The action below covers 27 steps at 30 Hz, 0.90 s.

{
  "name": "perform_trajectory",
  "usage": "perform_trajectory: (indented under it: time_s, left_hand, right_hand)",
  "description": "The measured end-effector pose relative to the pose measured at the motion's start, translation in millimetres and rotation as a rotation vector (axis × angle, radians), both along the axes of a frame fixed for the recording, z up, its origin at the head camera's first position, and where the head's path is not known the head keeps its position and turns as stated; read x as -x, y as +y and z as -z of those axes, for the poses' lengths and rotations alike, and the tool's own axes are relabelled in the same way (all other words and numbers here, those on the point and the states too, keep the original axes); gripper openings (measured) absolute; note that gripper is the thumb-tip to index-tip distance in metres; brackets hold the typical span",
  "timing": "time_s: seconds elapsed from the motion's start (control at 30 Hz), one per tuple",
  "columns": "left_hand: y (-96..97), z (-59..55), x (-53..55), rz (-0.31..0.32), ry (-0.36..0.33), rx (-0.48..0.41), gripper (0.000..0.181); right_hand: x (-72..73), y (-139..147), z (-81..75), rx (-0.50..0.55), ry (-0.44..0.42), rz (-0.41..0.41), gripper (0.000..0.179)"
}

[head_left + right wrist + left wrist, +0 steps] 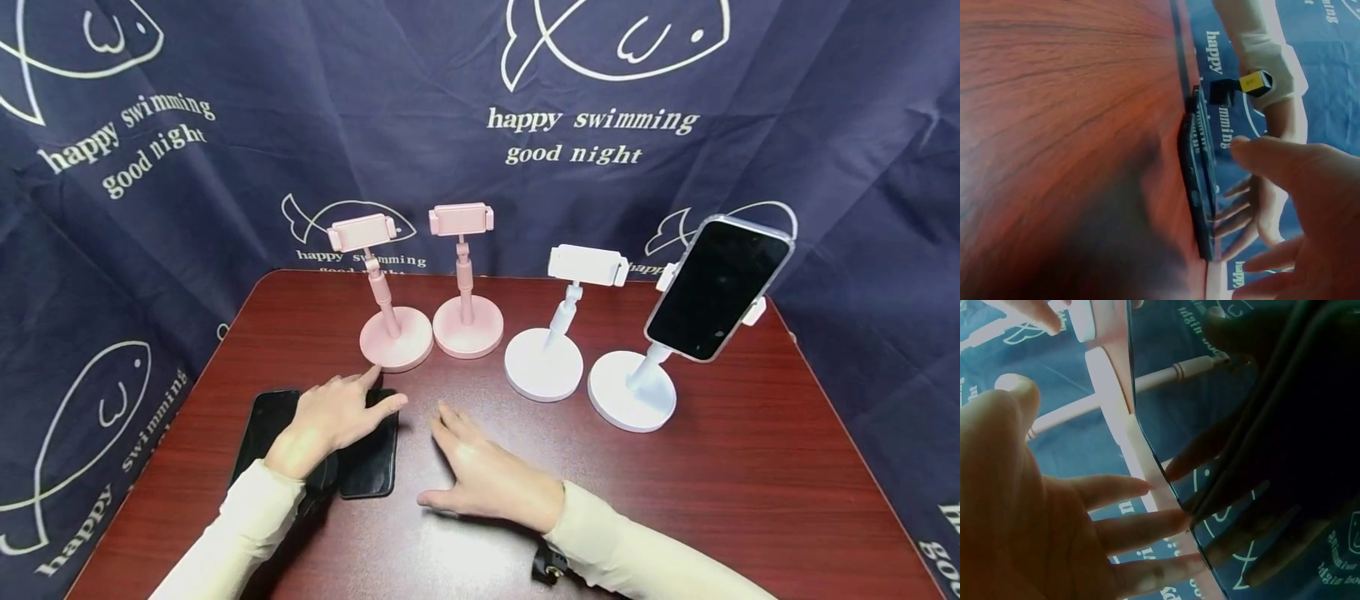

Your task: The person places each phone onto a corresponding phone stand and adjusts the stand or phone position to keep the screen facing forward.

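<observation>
Two black phones lie at the left of the table, a left phone (pixel 258 425) and a right phone (pixel 372 467). Over them reaches my left hand (pixel 330 412), index finger and thumb extended, holding nothing. In the left wrist view its straight fingers (pixel 1141 525) overlap the edge of a glossy dark screen (pixel 1222 450) that mirrors them. My right hand (pixel 487 475) hovers near the table's middle, right of the phones, its fingers spread and loose. From the right wrist, the phones (pixel 1196 194) appear edge-on, with the left hand (pixel 1263 206) beyond them.
Behind the hands stand two pink phone stands (pixel 397 342) (pixel 468 329). Farther right are a white stand (pixel 543 367) and another white stand (pixel 630 392) that holds a phone (pixel 716 287) tilted upright. A dark blue printed cloth (pixel 420 100) hangs behind the red-brown table (pixel 735 483).
</observation>
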<state>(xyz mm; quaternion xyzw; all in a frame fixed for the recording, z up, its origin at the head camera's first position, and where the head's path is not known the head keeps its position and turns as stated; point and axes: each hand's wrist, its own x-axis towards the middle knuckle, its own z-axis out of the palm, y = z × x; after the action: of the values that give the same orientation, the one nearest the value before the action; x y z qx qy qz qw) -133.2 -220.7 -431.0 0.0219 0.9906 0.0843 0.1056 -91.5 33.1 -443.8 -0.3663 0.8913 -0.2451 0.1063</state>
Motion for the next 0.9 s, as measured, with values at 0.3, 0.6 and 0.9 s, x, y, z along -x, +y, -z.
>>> perform_trajectory:
  time_s: [0.3, 0.6, 0.9]
  left_hand:
    - [-2.1, 5.0, -6.1, 0.043, 0.054, 0.025, 0.069]
    - [-4.5, 1.1, -5.1, 0.078, 0.043, 0.048, 0.065]
    - [0.9, 1.6, -7.5, 0.001, 0.009, 0.091, 0.069]
  right_hand:
    - [1.5, -21.9, 14.1, -0.041, 0.095, -0.030, 0.071]
    - [-1.4, -46.1, 16.4, -0.155, 0.070, -0.053, 0.081]
    - [-7.2, -60.8, 17.9, -0.306, 0.160, -0.060, 0.109]
